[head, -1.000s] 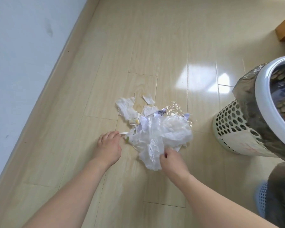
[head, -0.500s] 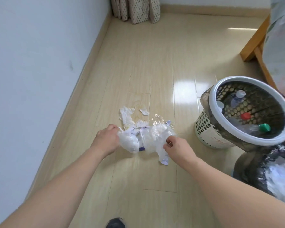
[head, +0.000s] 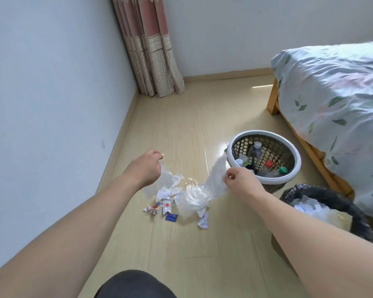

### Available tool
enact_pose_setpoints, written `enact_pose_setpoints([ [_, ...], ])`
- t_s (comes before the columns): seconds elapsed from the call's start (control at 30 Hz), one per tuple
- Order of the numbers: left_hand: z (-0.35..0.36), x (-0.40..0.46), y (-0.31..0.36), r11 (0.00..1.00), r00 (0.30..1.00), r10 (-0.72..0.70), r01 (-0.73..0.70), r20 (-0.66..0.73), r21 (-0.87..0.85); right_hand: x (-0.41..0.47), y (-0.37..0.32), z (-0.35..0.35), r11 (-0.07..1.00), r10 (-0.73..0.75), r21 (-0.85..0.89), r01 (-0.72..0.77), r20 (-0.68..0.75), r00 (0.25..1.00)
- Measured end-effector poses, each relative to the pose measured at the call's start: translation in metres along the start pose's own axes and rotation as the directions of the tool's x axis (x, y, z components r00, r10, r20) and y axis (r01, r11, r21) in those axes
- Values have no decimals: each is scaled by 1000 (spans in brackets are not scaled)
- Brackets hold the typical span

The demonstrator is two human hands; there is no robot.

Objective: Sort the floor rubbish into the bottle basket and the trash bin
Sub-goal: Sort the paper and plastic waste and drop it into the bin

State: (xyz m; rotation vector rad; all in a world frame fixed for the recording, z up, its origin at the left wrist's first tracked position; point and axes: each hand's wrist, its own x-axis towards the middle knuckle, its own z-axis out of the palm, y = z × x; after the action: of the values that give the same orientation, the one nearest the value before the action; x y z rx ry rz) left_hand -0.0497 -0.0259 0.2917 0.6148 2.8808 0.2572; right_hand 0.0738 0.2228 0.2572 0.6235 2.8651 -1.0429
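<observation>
While both hands pinch rubbish (head: 192, 198) | L hand (head: 148, 166), R hand (head: 241, 181) | bottles (head: 269, 164) ~5?

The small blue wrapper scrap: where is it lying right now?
In the head view, the small blue wrapper scrap lies on the pale wooden floor at the near edge of the litter, just left of the crumpled clear plastic bag.

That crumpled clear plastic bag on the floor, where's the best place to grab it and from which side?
Probably from above, pinching the bunched folds at the top of the clear plastic bag. It lies loose and puffed on the floor, so raised creases give fingers something to close on. Small wrapper scraps lie at its left, so approach from the right.
</observation>
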Motion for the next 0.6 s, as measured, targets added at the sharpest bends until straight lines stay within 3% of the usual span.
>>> enact_pose_setpoints([
  [0.3,-53,-17,114,986,985,167,-168,-42,-17,-35,57,-78,986,54,160,-40,-84,995],
  [0.6,-49,-23,271,913,912,408,-408,44,-5,-55,180,-128,940,311,179,-291,-99,945],
])
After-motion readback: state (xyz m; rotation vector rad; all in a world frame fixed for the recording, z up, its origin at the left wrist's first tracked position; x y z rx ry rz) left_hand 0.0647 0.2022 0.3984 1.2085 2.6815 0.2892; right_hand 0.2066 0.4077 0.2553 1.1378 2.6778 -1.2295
